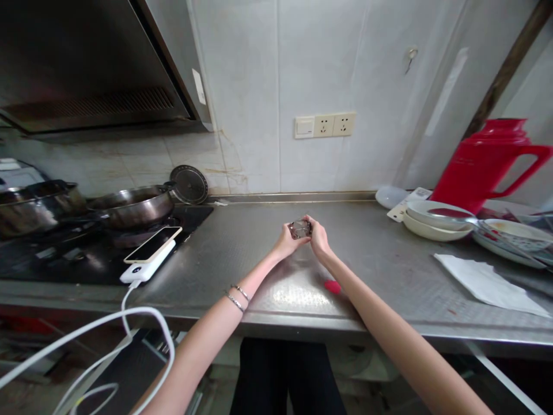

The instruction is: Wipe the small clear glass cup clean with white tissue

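Observation:
Above the middle of the steel counter (242,248), a small clear, glass-like object (300,229) is held between both hands. My left hand (287,243) has its fingers wrapped round the left side, and my right hand (318,235) grips the right side and the top. What exactly the object is cannot be made out. A small red item (332,286) lies on the counter beside my right forearm, nearer the front edge.
On the left are a stove with a steel pan (133,214), plus a phone (153,245) on a white power bank (149,268) with a looping cable. To the right stand stacked bowls (438,230), a red thermos (479,167) and a white tissue (488,283).

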A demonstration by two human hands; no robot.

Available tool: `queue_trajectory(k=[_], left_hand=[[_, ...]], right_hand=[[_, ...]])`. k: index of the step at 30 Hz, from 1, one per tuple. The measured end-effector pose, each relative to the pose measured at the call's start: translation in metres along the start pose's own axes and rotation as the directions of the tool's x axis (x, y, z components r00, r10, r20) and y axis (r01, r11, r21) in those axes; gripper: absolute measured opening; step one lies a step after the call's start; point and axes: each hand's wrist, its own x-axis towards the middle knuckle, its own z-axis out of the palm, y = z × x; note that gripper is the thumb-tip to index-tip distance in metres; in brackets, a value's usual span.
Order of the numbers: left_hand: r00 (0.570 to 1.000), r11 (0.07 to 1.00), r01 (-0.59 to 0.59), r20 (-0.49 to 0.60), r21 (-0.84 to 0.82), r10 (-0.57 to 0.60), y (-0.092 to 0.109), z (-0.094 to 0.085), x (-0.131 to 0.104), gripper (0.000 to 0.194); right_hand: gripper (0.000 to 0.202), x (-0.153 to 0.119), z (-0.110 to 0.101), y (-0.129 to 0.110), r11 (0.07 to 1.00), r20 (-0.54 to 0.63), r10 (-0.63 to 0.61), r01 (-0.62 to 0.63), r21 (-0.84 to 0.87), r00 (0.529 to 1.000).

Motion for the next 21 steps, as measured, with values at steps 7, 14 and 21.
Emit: queue_trajectory(k=[7, 14, 21], left_hand=[[0.995, 0.999, -0.051, 0.081, -0.001, 0.051, 0.006, 0.0, 0.001, 0.09], [0.983, 0.991, -0.106, 0.155, 0.079, 0.093, 0.019, -0.002, -0.001, 0.077], [0.991, 0.968, -0.135, 0.023, 0.211, 0.133, 0.015, 0.0, -0.001, 0.076]], right_hand=[[0.028, 0.006, -0.001, 0.001, 0.999, 0.005, 0.034, -0.034, 0.041, 0.999], [0.032, 0.005, -0.006, -0.007, 0.996, 0.127, 0.059, -0.068, 0.065, 0.99], [0.035, -0.002, 0.0, -0.005, 0.999, 0.117, 0.01, -0.014, 0.033, 0.993]])
